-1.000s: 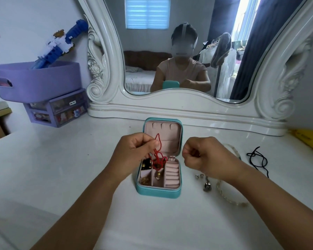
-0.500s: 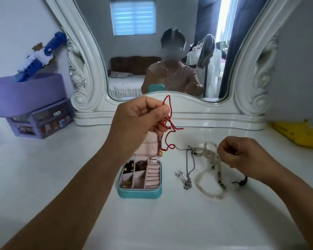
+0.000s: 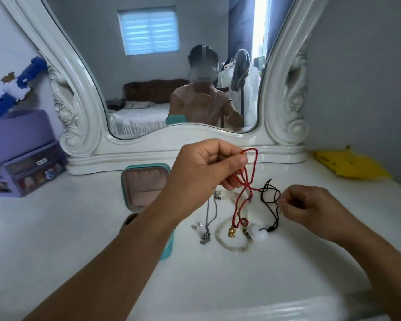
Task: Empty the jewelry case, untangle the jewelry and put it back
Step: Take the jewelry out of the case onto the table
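at a white dressing table (image 3: pixel 83 228), your left hand (image 3: pixel 202 172) holds a red beaded necklace (image 3: pixel 247 188) up in a pinch of thumb and curled fingers, its gold charm (image 3: pixel 231 232) dangling down to the heap of jewelry below. your right hand (image 3: pixel 310 208) is curled low beside it, fingertips pressed together near a black cord (image 3: pixel 270 200); whether they actually pinch that cord cannot be told. the teal jewelry case (image 3: pixel 146 181) stands open just behind your left forearm, its pale pink lining showing and its lower tray mostly hidden by the arm.

this looks like the emptying stage. to do it well, carry the red strand clear of the pile and lay it down stretched out on bare tabletop, well apart from the others; dropped in a heap, its loops would likely knot into the cord and chain.

the red strand is fine, grainy beadwork, limp and looping over itself. the black cord is thin, smooth and springy, tied to a round milky white bead (image 3: pixel 259 234). a translucent beaded bracelet (image 3: pixel 227 244) lies in an open ring. a slim silver chain (image 3: pixel 210 216) ends in a dull metal pendant, with small sparkling earrings (image 3: pixel 196 226) just beside it. the tabletop is glossy and slick, so loose studs may slide.
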### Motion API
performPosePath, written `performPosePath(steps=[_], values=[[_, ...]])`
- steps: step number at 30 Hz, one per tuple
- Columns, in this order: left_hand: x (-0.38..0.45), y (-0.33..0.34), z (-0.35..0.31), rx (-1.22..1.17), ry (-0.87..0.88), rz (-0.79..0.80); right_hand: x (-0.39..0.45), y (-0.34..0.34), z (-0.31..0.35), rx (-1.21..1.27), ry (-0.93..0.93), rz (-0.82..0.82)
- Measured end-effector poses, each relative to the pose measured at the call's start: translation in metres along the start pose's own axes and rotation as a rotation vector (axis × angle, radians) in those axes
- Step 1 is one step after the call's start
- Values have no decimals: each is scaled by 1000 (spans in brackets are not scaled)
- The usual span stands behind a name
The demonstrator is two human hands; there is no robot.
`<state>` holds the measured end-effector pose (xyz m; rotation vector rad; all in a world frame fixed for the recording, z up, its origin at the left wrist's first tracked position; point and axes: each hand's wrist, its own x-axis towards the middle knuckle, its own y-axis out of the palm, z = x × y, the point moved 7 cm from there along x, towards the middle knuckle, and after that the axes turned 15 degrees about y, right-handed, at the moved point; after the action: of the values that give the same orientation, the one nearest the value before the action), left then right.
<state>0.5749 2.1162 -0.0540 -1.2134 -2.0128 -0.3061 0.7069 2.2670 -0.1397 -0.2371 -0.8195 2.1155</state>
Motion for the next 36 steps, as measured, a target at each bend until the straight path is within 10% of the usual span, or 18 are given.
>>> performPosePath(steps=[13, 36], values=[[-18, 70, 90, 168, -256, 183, -15, -7, -40, -178, -1, 86], [14, 64, 122, 642, -60, 223, 1, -20, -67, -152, -51, -290]])
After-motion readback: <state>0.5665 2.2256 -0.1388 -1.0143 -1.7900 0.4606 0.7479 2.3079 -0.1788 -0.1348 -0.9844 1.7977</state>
